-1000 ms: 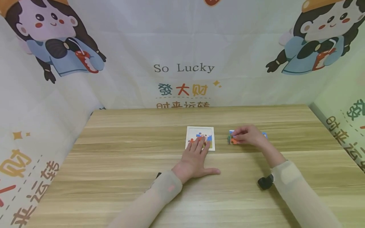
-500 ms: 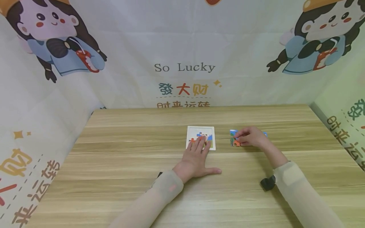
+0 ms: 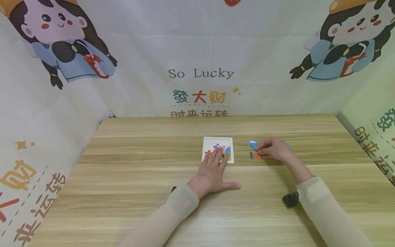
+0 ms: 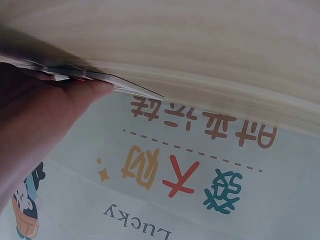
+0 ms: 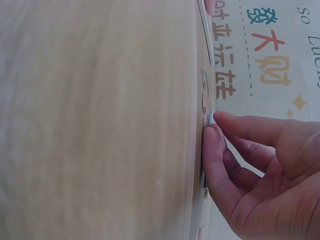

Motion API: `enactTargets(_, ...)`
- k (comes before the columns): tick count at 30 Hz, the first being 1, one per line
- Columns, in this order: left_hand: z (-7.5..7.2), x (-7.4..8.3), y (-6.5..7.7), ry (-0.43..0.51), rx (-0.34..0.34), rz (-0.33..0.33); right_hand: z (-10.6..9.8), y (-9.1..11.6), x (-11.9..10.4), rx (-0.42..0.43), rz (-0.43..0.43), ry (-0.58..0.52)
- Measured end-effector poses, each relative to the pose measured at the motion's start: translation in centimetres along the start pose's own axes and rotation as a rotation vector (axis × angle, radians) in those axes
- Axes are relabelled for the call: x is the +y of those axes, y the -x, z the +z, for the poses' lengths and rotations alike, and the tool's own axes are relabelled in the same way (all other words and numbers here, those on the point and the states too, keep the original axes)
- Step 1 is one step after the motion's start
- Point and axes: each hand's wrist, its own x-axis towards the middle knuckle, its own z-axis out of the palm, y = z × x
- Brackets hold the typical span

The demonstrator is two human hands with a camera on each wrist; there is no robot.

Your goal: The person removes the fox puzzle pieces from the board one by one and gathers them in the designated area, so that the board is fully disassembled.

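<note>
A small white-framed jigsaw puzzle board, partly filled with colourful pieces, lies mid-table in the head view. My left hand rests on it with fingers straight and spread, thumb out to the right, covering its lower part. To the right of the board, my right hand pinches at a puzzle piece with orange on it, thumb and index close together. The fingers hide much of that piece. A blue, white and green puzzle piece lies just beyond the fingertips. In the right wrist view, the right hand is low against the tabletop.
Behind the right hand, a bit of another blue piece peeks out. The wooden table ends at a printed cloth backdrop. A black wrist device sits under the right sleeve.
The right hand has shifted slightly right and toward the person, and the orange piece at its fingertips has moved a little the same way. The left hand stays on the board.
</note>
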Motion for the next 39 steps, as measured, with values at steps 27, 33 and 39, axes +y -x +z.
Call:
enactTargets(27,0.0,0.1,0.2,-0.003,0.019,-0.004,0.3,-0.8,-2.0,0.066,0.010,0.030)
enactTargets(33,0.0,0.1,0.3,0.000,0.039,0.009,0.9,-1.5,-2.4,0.107,-0.016,0.049)
enactTargets(39,0.2,0.2,0.3,0.006,0.056,0.028,1.6,-2.3,-3.1,0.110,-0.022,0.050)
